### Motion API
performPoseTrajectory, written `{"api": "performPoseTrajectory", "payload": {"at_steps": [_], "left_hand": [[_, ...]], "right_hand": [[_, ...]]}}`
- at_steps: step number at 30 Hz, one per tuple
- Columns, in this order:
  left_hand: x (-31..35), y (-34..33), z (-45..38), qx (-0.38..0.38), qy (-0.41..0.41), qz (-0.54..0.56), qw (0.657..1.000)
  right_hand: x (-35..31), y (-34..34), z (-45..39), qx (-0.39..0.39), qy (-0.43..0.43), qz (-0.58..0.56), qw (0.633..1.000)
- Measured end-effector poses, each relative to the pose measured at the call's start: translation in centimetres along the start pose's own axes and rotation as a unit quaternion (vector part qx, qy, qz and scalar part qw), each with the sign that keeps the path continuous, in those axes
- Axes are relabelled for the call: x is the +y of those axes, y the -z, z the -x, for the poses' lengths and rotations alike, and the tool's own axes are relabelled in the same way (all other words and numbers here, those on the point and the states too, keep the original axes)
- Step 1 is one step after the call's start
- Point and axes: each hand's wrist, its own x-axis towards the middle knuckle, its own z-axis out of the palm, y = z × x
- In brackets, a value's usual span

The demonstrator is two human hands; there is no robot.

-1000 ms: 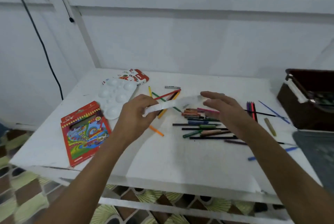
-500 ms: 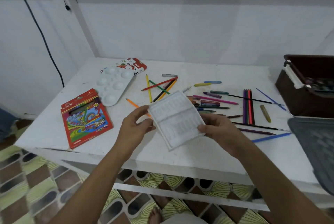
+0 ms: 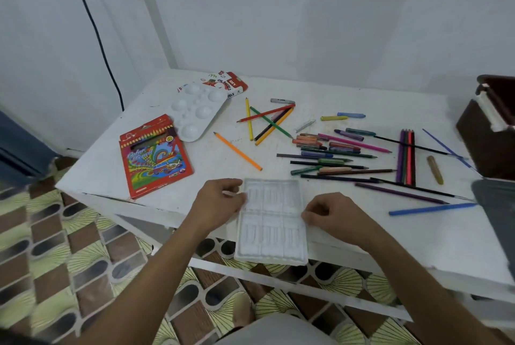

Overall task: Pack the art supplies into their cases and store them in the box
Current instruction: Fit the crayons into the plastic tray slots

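Readable print sits on two cases only — both toward the tabletop's left side.

You can read "Color Pencil" in curly script on the red pencil case (image 3: 154, 155) near the tabletop's left front corner; a small round badge by its window seems to carry a number, too blurred to tell. On the red-and-white box (image 3: 230, 85) at the back edge you can make out "OIL PASTELS" and a white "DIY" mark — its other print is too small.

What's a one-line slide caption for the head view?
Both hands, left and right, pinch a white slotted crayon tray at the table edge, loose crayons and pencils behind.
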Motion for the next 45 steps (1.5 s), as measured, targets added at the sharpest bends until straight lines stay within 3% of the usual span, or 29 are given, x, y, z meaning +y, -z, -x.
{"api": "performPoseTrajectory", "payload": {"at_steps": [4, 18, 22, 24, 28, 32, 39, 45], "left_hand": [[0.4, -0.5, -1.6, 0.027, -0.04, -0.12, 0.992], [3.3, -2.1, -6.7, 0.075, -0.076, -0.189, 0.976], [4.3, -3.4, -6.7, 0.103, -0.134, -0.262, 0.95], [5.3, -4.2, -7.0, 0.083, -0.185, -0.264, 0.943], [8.2, -6.3, -8.3, -0.035, -0.278, -0.288, 0.916], [10.9, -8.0, -9.5, -0.082, -0.332, -0.344, 0.874], [12.2, -9.3, -11.0, -0.126, -0.325, -0.428, 0.834], [12.5, -10.5, -11.4, -0.133, -0.325, -0.472, 0.809]], "right_hand": [[-0.2, -0.5, -1.2, 0.036, -0.002, -0.007, 0.999], [0.0, 0.3, -4.5, 0.124, 0.021, 0.01, 0.992], [1.2, 1.4, -3.8, 0.162, 0.014, 0.005, 0.987], [2.1, 2.6, -3.4, 0.199, -0.002, 0.012, 0.98], [3.5, 5.4, -3.7, 0.255, -0.011, 0.056, 0.965], [3.5, 6.7, -4.6, 0.215, 0.003, 0.096, 0.972], [2.8, 7.3, -6.0, 0.117, 0.021, 0.224, 0.967], [2.8, 7.7, -6.8, 0.091, 0.002, 0.214, 0.973]]}}
